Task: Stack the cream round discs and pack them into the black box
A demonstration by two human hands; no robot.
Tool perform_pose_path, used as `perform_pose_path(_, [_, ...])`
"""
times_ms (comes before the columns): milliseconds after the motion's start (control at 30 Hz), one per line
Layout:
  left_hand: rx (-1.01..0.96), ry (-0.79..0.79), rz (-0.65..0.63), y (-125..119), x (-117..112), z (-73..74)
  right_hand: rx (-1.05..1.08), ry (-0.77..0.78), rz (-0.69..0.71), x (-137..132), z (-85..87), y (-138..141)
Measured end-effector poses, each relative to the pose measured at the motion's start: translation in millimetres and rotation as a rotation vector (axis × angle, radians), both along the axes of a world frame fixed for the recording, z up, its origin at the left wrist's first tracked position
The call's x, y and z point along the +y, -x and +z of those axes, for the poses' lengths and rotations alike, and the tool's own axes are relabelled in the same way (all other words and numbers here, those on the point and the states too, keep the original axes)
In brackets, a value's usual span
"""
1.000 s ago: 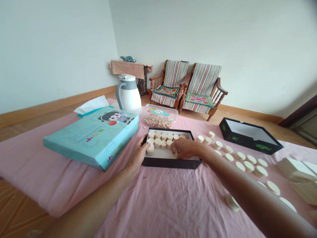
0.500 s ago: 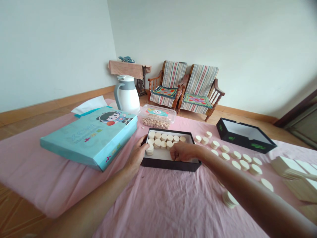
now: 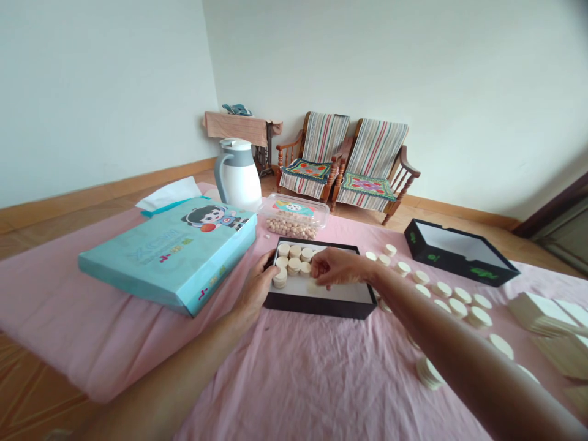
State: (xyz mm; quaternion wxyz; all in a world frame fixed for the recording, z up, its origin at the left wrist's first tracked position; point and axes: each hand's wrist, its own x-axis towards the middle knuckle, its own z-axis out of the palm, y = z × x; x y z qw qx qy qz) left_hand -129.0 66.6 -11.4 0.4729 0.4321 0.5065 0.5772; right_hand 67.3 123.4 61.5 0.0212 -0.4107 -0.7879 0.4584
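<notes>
A black-sided box (image 3: 316, 304) with a white inside stands on the pink cloth. Several round pale wooden discs (image 3: 294, 264), some stacked, fill its back rows and left end. My left hand (image 3: 257, 283) is closed around the box's left wall, thumb at the rim. Over the middle of the box is my right hand (image 3: 337, 268), fingers curled together. A smeared pale wooden disc (image 3: 314, 286) shows at its fingertips, apparently pinched there. The hand hides the discs behind it.
More discs (image 3: 458, 308) in loose stacks lie to the right, with square wooden pieces (image 3: 542, 312) beyond. A black lid or tray (image 3: 462, 252) sits behind them. On the left are a turquoise box (image 3: 165, 257), a white jug (image 3: 241, 177) and a clear tub (image 3: 294, 217).
My right hand has risen slightly from the box floor, and a blurred disc shows at its fingertips. My left hand stays on the box's left wall.
</notes>
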Motion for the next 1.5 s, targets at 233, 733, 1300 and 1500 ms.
perform_pose_path(233, [-0.002, 0.001, 0.028, 0, 0, 2.0, -0.03, -0.084, -0.297, 20, -0.4, 16])
perform_pose_path(733, [0.02, 0.001, 0.006, -1, -1, 1.8, -0.061, -0.46, -0.311, 16, -15.5, 15])
perform_pose_path(1300, [0.03, -0.004, -0.006, -1, -1, 2.6, -0.28, -0.762, -0.117, -10, -26.0, 24])
perform_pose_path(1500, [0.014, -0.003, -0.003, -1, -1, 2.5, -0.122, -0.802, -0.198, -20, -11.2, -1])
